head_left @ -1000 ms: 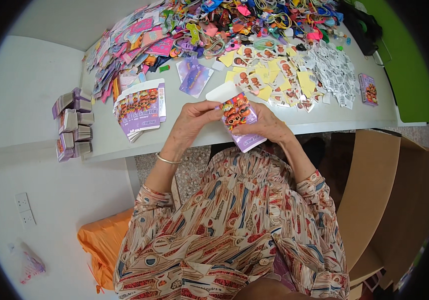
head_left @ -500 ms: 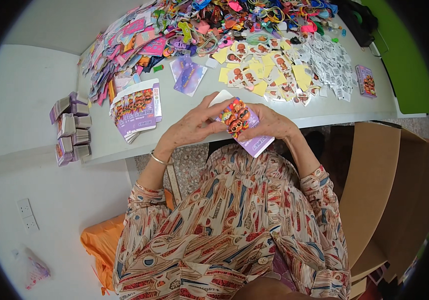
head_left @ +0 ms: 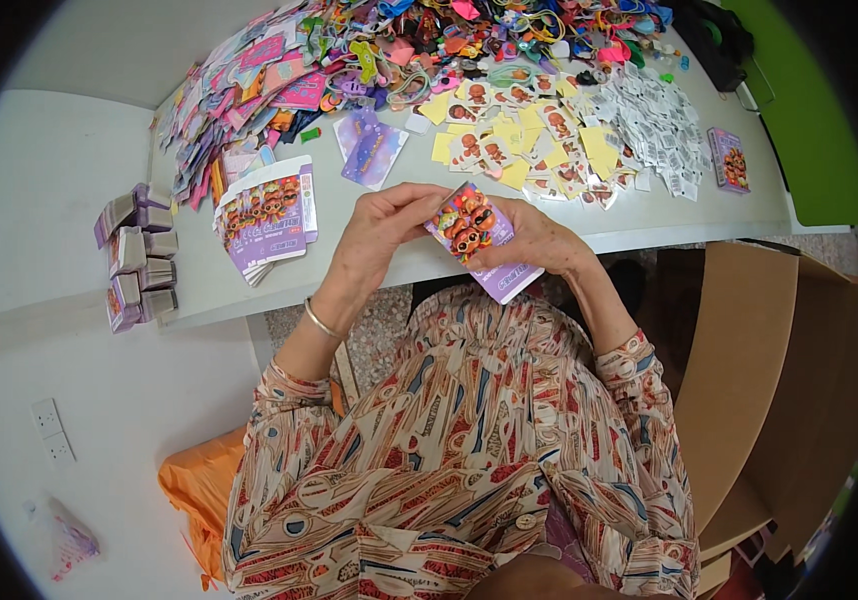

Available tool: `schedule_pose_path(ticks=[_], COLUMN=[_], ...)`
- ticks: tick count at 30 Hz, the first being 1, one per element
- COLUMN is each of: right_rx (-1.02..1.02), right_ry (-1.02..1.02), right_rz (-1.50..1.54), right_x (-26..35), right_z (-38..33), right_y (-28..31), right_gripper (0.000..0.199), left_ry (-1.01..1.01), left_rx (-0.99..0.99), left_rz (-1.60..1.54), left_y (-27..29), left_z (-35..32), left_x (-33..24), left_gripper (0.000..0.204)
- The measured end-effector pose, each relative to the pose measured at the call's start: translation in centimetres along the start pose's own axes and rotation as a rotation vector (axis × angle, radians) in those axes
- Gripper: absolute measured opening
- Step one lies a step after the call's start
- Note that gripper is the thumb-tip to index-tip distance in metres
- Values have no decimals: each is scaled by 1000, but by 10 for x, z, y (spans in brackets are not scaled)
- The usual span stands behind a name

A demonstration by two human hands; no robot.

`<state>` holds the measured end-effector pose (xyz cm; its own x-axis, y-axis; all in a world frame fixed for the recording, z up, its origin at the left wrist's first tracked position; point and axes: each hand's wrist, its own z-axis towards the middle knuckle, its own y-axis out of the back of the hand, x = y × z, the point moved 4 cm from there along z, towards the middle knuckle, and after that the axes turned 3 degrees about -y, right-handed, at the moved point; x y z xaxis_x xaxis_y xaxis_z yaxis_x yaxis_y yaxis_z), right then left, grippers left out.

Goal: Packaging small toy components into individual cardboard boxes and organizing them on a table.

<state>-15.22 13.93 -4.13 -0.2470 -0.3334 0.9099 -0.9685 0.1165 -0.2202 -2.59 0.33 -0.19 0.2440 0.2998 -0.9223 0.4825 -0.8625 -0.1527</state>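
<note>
We grip a purple box [head_left: 471,225] in our right hand [head_left: 547,248] while our left hand [head_left: 387,225] pinches its upper end

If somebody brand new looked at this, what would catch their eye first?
Probably the big heap of colourful trinkets spread across the far side of the table. Next might be the bright purple box at the table's near edge, held in the right hand with the left hand at its upper end. The green panel at the right also stands out.
</note>
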Motion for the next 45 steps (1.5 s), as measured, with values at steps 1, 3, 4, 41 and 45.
schedule_pose_path(ticks=[1, 3, 4, 41, 45], right_rx=[3, 18, 18, -552, -649], right_ry=[2, 29, 29, 588, 414], right_rz=[-2, -60, -61, -253, -388], right_x=[-1, -3, -1, 16, 11], right_z=[0, 1, 1, -11, -10], right_y=[1, 2, 2, -13, -13], right_gripper=[64, 67, 67, 87, 80], left_ry=[-2, 40, 39, -57, -184], left_rx=[-3, -27, -27, -11, -28], left_rz=[1, -56, -57, -275, -79], left_y=[0, -1, -1, -23, -14], left_z=[1, 3, 2, 3, 9], left_x=[0, 3, 3, 19, 26], left_gripper=[28, 26, 26, 30, 33])
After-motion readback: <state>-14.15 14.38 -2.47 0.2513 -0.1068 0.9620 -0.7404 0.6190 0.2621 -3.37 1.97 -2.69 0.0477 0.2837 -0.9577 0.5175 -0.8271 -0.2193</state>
